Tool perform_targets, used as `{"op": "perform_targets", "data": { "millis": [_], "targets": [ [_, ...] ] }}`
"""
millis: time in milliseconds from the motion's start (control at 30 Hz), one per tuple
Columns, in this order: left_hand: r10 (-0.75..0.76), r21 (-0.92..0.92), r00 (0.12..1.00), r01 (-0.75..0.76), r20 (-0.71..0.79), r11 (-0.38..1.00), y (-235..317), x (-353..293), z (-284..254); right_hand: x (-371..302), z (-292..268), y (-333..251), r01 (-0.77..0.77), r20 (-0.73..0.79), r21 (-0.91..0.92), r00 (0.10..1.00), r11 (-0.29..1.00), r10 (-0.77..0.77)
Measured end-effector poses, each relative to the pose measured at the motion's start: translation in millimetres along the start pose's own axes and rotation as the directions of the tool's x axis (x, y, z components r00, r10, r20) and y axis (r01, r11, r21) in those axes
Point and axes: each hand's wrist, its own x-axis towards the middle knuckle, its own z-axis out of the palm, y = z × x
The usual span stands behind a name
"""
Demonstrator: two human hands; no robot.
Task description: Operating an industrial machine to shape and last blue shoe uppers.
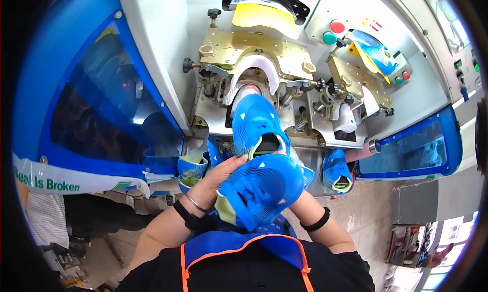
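Observation:
Two blue shoe uppers with pale green lining lie one over the other in front of me. The far shoe upper (254, 119) points its toe at the machine's pad, under a curved white clamp (259, 71). My left hand (223, 172) is closed at its heel end, thumb along the collar edge. The near shoe upper (269, 183), with blue laces, overlaps it and lies between my forearms. My right hand is mostly hidden behind these uppers; only its wrist (305, 203) shows clearly, so its fingers cannot be made out.
More blue uppers lie left (193, 165) and right (336, 171) on the machine's ledge. A second moulding station (351, 89) stands to the right, with red and green push buttons (335, 30) above. Blue-framed window panels (112, 99) flank the machine. Another person (46, 216) is at left.

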Motion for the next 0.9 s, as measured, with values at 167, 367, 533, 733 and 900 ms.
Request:
{"op": "perform_targets", "data": {
  "millis": [167, 367, 533, 733, 900],
  "targets": [
    [0.109, 0.061, 0.992, -0.105, -0.069, 0.993, 10.2, 11.1, -3.0, 61.1, -26.8, -38.1, 0.147, 0.091, -0.396, 0.988, 0.906, -0.121],
    [0.199, -0.001, 0.979, -0.199, -0.037, 0.980, 23.2, 27.4, -12.7, 99.4, -12.9, -29.0, 0.105, -0.141, -0.358, 0.976, 0.928, -0.165],
    [0.246, 0.018, 0.969, -0.246, -0.004, 0.969, 22.1, 28.1, -8.0, 121.6, 18.0, -14.5, 0.045, -0.117, -0.376, 0.989, 0.925, -0.096],
    [0.224, 0.004, 0.975, -0.224, 0.007, 0.975, 36.1, 31.5, -17.7, 129.7, 27.4, -20.9, -0.057, -0.150, -0.290, 0.989, 0.955, 0.014],
    [0.207, -0.020, 0.978, -0.207, -0.031, 0.978, 34.5, 26.1, -10.9, 126.9, 21.9, -37.6, -0.085, -0.165, -0.245, 0.985, 0.966, 0.045]
  ]
}}
